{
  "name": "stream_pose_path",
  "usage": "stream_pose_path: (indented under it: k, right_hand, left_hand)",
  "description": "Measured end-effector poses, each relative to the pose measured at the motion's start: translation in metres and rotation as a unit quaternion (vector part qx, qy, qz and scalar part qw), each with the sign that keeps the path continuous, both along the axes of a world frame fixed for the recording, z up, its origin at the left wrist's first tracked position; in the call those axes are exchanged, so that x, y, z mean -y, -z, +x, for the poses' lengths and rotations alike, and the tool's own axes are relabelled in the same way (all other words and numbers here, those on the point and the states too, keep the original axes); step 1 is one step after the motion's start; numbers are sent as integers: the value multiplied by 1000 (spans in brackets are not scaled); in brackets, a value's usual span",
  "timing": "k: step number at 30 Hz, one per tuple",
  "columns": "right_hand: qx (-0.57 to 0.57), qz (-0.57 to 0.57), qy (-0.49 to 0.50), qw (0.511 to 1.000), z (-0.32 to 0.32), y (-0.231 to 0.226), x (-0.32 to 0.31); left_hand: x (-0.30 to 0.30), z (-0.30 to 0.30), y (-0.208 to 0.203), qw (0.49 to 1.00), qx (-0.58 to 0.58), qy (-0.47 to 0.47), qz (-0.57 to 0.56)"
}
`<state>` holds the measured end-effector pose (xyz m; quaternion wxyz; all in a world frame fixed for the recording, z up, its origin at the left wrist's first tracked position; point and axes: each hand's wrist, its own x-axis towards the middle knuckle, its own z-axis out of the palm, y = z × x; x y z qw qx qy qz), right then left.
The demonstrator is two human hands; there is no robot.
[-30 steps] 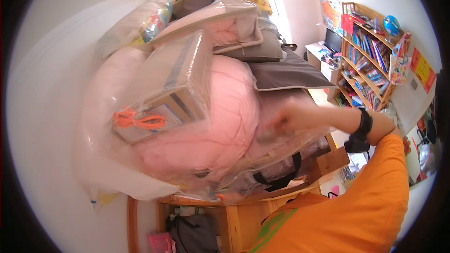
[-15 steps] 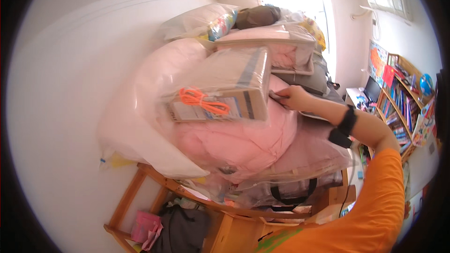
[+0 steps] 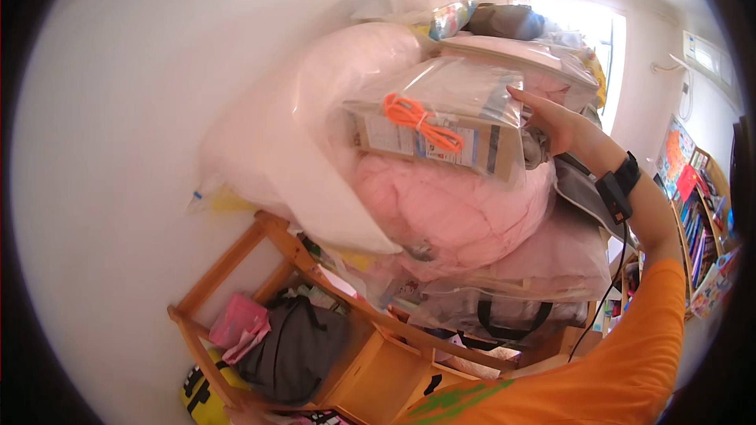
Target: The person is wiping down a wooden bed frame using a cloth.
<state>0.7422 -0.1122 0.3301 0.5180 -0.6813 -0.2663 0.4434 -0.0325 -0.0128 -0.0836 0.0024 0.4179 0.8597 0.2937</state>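
Observation:
My right hand (image 3: 551, 122) rests against the right end of a cardboard box (image 3: 504, 149) wrapped in clear plastic. One digit stretches to the box's top right corner; the others are partly hidden. Bunched grey fabric (image 3: 535, 148) shows beneath the palm, touching the hand; whether it is gripped is unclear. A coiled orange cord (image 3: 423, 122) lies on the box's front edge. Under the box bulges a pink quilt (image 3: 457, 205) in a clear bag. A skin-toned patch at the bottom edge, by the wooden rail, seems to be my left hand (image 3: 250, 415); its fingers cannot be made out.
A large pale plastic bag (image 3: 315, 102) leans along the left wall. More bagged bedding (image 3: 551, 59) is stacked behind the box. Below, a wooden frame (image 3: 228, 260) borders a dark grey backpack (image 3: 295, 354) and a pink pouch (image 3: 240, 321). A bookshelf (image 3: 697, 212) stands at right.
My right hand has moved up along the box's right end to its top corner, from lower down beside the pink quilt. The whole view has shifted, placing the pile further right and higher.

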Motion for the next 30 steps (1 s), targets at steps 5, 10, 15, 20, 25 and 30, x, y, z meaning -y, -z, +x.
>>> stream_pose_path:
  k: [5,10,15,20,25,30]
  right_hand:
    - [-67,109,52,990,-9,18,2]
    - [16,385,79,920,55,27,58]
    - [-74,215,38,973,-26,22,15]
    - [324,405,73,852,22,47,14]
    - [57,209,31,976,97,7,-2]
    - [44,188,69,979,54,31,1]
  left_hand:
    - [14,-14,10,997,-55,29,53]
    - [0,13,-2,981,-47,82,172]
    - [21,25,-41,998,-9,26,65]
    - [24,32,-51,999,20,29,33]
    - [19,33,-49,998,-11,27,49]
    - [20,37,-59,999,3,21,42]
